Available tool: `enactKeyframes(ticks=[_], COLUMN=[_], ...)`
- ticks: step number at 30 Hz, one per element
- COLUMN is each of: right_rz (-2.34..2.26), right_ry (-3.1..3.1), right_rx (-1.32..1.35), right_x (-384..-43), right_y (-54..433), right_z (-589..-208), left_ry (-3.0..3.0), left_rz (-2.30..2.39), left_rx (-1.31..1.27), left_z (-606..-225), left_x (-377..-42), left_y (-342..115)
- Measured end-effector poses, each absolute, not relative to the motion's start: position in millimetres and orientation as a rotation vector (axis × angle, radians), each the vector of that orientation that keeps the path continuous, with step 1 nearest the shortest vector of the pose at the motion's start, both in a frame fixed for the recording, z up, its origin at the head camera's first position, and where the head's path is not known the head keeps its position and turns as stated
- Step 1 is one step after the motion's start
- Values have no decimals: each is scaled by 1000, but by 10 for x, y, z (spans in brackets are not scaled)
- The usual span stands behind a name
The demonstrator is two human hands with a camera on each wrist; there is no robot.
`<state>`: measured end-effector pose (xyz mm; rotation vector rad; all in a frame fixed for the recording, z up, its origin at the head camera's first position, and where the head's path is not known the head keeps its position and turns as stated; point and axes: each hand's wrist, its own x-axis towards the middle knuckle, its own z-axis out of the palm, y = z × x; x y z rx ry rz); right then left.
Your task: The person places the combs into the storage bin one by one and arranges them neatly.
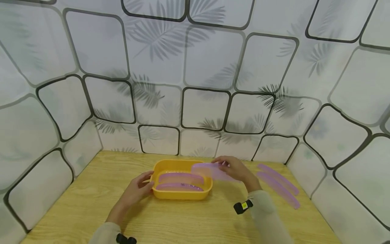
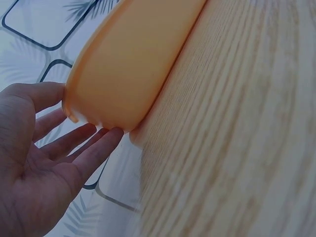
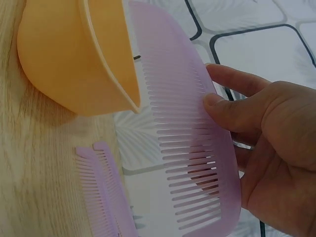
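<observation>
A pale purple comb (image 3: 170, 98) is held by my right hand (image 1: 233, 168), thumb and fingers pinching its spine. In the head view this comb overlaps the right end of a yellow plastic tray (image 1: 179, 195). My left hand (image 1: 138, 189) holds the tray's left end, thumb at the rim and fingertips against the outer wall. Inside the tray lie two purple pieces, a farther one (image 1: 181, 177) and a nearer one (image 1: 173, 186) with a small dark print. Their teeth cannot be made out.
Two more purple combs, an outer one (image 1: 281, 178) and an inner one (image 1: 278, 189), lie side by side on the wooden table (image 1: 189, 220), right of the tray. A patterned wall covering (image 1: 204, 108) encloses the table at the back and both sides.
</observation>
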<state>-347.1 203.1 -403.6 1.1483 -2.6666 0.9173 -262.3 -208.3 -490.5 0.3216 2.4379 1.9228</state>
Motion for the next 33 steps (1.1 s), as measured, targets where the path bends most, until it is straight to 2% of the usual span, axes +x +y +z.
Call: enactKeyframes(ticks=[33], right_rz=[983], right_ry=[-2755], right_rx=[1167], right_x=[-3469], right_y=[1639], right_z=[-4039], left_ry=[2437], left_rz=[1929], left_rx=[334], left_z=[-4901], left_x=[-2618], left_y=[-2080])
